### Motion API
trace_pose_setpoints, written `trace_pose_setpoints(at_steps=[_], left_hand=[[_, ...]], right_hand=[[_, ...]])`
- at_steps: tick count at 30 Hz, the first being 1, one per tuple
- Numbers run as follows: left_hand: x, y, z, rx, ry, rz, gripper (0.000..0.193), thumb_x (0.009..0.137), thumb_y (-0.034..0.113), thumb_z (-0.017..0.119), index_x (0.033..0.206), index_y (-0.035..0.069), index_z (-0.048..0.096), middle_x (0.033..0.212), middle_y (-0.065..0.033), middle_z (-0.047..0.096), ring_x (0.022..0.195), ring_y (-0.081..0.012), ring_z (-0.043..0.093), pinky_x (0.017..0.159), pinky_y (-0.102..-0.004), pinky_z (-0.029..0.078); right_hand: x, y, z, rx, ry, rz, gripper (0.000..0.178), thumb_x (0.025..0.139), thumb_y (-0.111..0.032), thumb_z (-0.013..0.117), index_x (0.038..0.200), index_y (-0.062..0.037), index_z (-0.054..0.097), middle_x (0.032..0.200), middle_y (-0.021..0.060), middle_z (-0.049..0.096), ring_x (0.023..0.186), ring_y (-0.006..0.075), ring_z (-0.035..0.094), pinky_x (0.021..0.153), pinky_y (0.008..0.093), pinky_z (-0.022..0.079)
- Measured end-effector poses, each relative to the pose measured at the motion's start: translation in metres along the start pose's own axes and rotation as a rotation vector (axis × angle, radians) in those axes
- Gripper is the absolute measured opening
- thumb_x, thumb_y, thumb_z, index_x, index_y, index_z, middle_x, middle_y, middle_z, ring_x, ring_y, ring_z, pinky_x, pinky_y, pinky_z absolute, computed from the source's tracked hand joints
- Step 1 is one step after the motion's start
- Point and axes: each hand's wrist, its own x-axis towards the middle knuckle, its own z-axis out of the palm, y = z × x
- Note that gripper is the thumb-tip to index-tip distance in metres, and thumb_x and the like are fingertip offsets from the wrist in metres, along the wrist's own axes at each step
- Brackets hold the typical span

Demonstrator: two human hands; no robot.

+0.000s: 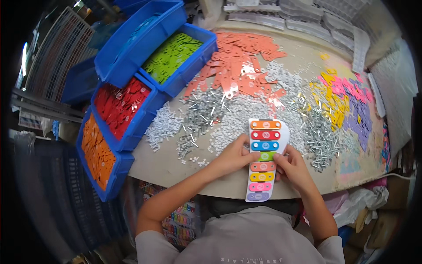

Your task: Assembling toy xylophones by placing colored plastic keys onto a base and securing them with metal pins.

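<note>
Between my hands is a toy xylophone (262,166), a white base with a column of coloured bars. The top three bars, orange, red and blue, show white round caps at their ends. On the lower bars, salmon, yellow, pink and purple, I see small dark or metallic dots instead. My left hand (234,155) grips the left edge, its thumb on the green bar (266,156). From the other side my right hand (293,166) holds the base, thumb on that bar's right end. Most of my fingers are hidden behind the base.
Beyond the xylophone lie heaps of white caps (239,121), metal pins (200,110) and salmon bars (239,59). Yellow bars (336,105) and purple bars (358,125) are at right. Blue bins (125,154) hold orange, red and green bars at left. White moulded bases (307,28) stand behind.
</note>
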Motion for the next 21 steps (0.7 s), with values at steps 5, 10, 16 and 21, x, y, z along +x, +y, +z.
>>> trace_pose_setpoints(at_steps=[5, 10, 16, 21], left_hand=[[-0.003, 0.007, 0.002, 0.2, 0.03, 0.027, 0.034, 0.094, 0.016, 0.07, 0.115, 0.001, 0.048, 0.073, -0.0055, 0.067, 0.063, -0.0049, 0.058, 0.053, -0.0228, 0.04], [-0.006, 0.01, 0.0, 0.237, 0.054, 0.042, 0.034, 0.094, 0.016, 0.07, 0.116, 0.001, 0.049, 0.071, -0.0034, 0.066, 0.06, -0.0045, 0.056, 0.052, -0.022, 0.039], [-0.016, 0.043, -0.037, 0.554, 0.353, 0.16, 0.019, 0.093, 0.019, 0.07, 0.1, 0.002, 0.068, 0.072, -0.0034, 0.066, 0.063, -0.0062, 0.058, 0.055, -0.0281, 0.043], [-0.008, 0.049, -0.136, 1.033, 0.924, 0.589, 0.014, 0.092, 0.012, 0.067, 0.097, 0.0, 0.073, 0.093, -0.0139, 0.071, 0.079, -0.0264, 0.067, 0.068, -0.0349, 0.05]], right_hand=[[0.003, 0.004, 0.004, -0.05, 0.017, -0.041, 0.019, 0.102, -0.017, 0.06, 0.105, -0.002, 0.049, 0.07, 0.0042, 0.06, 0.049, 0.0111, 0.057, 0.043, 0.0253, 0.045], [0.005, 0.004, 0.009, -0.074, 0.028, -0.123, 0.019, 0.102, -0.016, 0.06, 0.103, -0.0009, 0.048, 0.071, 0.0041, 0.061, 0.051, 0.0113, 0.059, 0.042, 0.0246, 0.044], [-0.01, 0.008, 0.003, -0.095, 0.191, -0.164, 0.015, 0.104, -0.021, 0.056, 0.103, -0.0096, 0.046, 0.059, -0.0011, 0.051, 0.047, 0.009, 0.053, 0.039, 0.0221, 0.036], [-0.021, 0.028, 0.002, 0.004, 0.294, -0.378, 0.013, 0.105, -0.021, 0.055, 0.104, -0.0099, 0.049, 0.059, -0.0018, 0.049, 0.047, 0.0077, 0.052, 0.04, 0.0226, 0.035]])
